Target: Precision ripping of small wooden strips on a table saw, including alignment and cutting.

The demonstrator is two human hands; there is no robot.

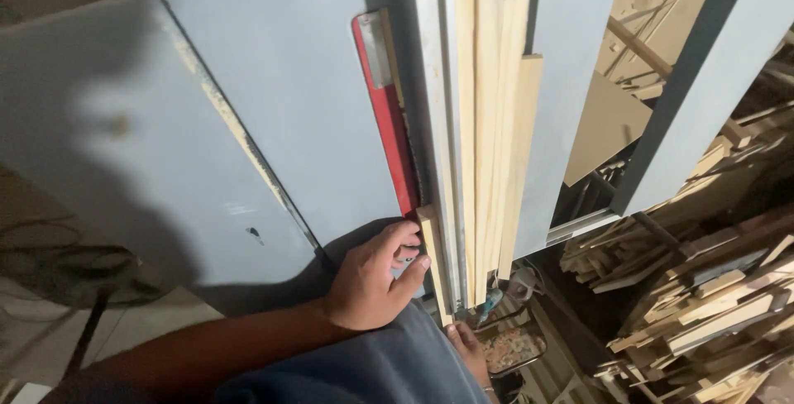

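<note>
A cluttered wood workshop fills the view from above: a broad grey metal saw table (273,98) with scuffed, chipped edges takes up the left and middle, and heaps of pale timber offcuts (711,296) lie on the floor at the lower right. A long red insert plate (393,123) runs along the table, beside a pale grey metal fence rail (436,106). On the far side of the rail several long pale wooden strips (492,123) lie side by side, reaching from the top edge down toward the person. A narrow light wooden strip (433,255) sits at the near end of the red plate, touching the fence rail. The left hand (372,276) is curled over the table's near edge, thumb and fingertips pressed against this narrow strip. The right hand (469,348) shows only in part, below the strip's near end and partly hidden by a dark grey garment (372,371); its fingers seem to touch the strip's end, but whether it grips cannot be told.
</note>
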